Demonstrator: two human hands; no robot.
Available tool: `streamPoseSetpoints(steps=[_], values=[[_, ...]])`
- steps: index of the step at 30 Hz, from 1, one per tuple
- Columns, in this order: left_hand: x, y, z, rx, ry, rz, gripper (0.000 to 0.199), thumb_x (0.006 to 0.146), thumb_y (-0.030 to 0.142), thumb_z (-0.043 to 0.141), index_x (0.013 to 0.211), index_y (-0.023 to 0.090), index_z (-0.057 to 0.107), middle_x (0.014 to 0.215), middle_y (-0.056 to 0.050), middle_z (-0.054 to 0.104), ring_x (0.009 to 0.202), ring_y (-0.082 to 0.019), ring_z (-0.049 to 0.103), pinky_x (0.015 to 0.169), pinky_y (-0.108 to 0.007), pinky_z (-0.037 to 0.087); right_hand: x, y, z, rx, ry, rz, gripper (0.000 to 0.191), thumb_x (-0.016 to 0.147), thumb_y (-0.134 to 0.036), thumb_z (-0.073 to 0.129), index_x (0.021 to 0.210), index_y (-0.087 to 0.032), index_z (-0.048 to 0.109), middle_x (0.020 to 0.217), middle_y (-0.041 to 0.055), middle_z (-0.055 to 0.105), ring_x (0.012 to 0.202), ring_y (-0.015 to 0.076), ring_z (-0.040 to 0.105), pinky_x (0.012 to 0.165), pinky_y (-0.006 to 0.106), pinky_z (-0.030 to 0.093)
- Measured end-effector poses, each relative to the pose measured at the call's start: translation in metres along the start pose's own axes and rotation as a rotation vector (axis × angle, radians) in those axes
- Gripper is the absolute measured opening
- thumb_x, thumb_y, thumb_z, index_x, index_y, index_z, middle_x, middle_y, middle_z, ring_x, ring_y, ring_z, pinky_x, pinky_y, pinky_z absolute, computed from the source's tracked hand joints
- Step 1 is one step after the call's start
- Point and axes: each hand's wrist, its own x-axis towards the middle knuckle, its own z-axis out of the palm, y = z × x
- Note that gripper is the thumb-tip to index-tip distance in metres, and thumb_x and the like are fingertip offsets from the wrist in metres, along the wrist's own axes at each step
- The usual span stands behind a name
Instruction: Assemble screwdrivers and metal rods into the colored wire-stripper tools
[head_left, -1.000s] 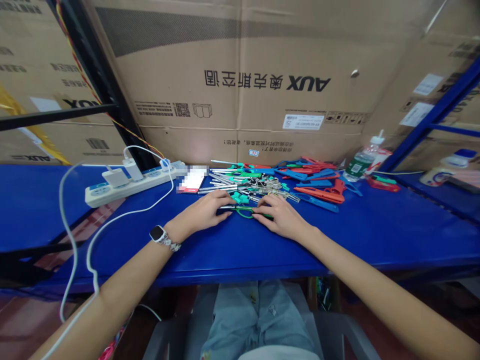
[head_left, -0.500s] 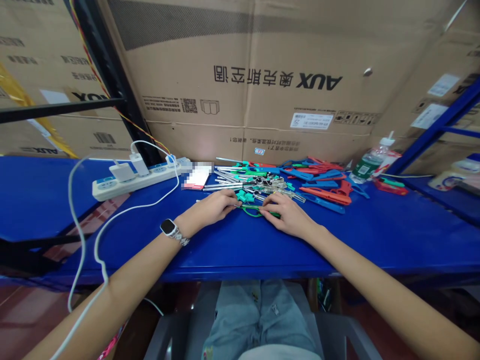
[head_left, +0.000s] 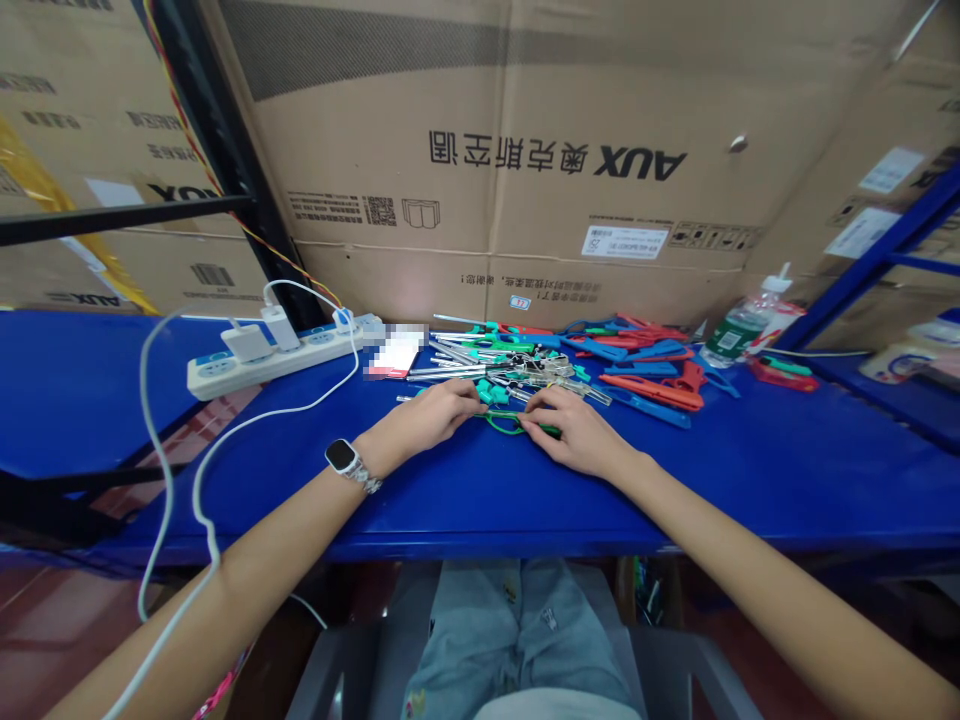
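Note:
A green plastic lighter handle [head_left: 504, 431] with a looped guard lies low over the blue table, between my two hands. At its left end, the fingers of my left hand [head_left: 442, 412] are pinched together. My right hand [head_left: 570, 428] grips its right part, thumb and fingers closed, hiding much of that end. Just behind my hands is a pile of thin metal tubes [head_left: 450, 374] and small teal plastic pieces [head_left: 491, 392]. Red lighter handles [head_left: 656, 391] and blue lighter handles [head_left: 652, 410] are heaped to the right.
A white power strip [head_left: 240, 372] with plugged-in chargers stands at the left, and its white cable [head_left: 196, 490] crosses my left forearm. A bottle [head_left: 731, 335] stands at the back right, beside a red tray [head_left: 784, 376]. A large cardboard box [head_left: 375, 130] walls off the back.
My left hand has shifted very slightly to the right. Both hands keep their closed hold at the green lighter handle, and the pile looks the same.

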Motion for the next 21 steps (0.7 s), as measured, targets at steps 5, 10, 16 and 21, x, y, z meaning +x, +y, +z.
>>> streamPoseSetpoints(steps=[5,10,16,21], values=[[-0.002,0.008,-0.002,0.079,-0.029,-0.009,0.04,0.107,0.022,0.034,0.118,0.017,0.073,0.109,-0.01,0.066,0.088,-0.017,0.064,0.079,-0.03,0.054,0.0,-0.001,-0.001,0.004,-0.009,0.007,0.027,0.102,-0.027,0.052,0.096,-0.02,0.076,0.1,0.0103,0.068,0.095,0.0232,0.062,0.087,0.042,0.052],[0.0,0.009,-0.001,0.079,-0.028,-0.02,0.04,0.105,0.02,0.035,0.113,0.018,0.075,0.106,-0.01,0.067,0.094,-0.019,0.063,0.081,-0.032,0.053,-0.001,-0.001,0.0,0.007,-0.009,0.005,0.026,0.102,-0.026,0.052,0.094,-0.02,0.076,0.1,0.0107,0.068,0.095,0.0235,0.062,0.087,0.042,0.053],[0.0,0.003,0.002,-0.039,0.001,-0.047,0.036,0.101,0.014,0.04,0.119,0.019,0.071,0.115,-0.01,0.067,0.102,-0.02,0.065,0.089,-0.034,0.055,-0.001,0.001,-0.001,-0.002,-0.019,-0.008,0.025,0.101,-0.025,0.052,0.094,-0.02,0.076,0.101,0.01,0.069,0.096,0.0233,0.062,0.088,0.043,0.052],[-0.005,-0.002,0.0,-0.054,0.024,-0.082,0.038,0.098,0.015,0.047,0.133,0.018,0.061,0.126,-0.012,0.062,0.114,-0.021,0.063,0.101,-0.039,0.053,-0.001,0.001,-0.002,-0.004,-0.018,0.002,0.025,0.101,-0.025,0.053,0.097,-0.02,0.077,0.102,0.0104,0.069,0.098,0.0239,0.062,0.089,0.043,0.052]])
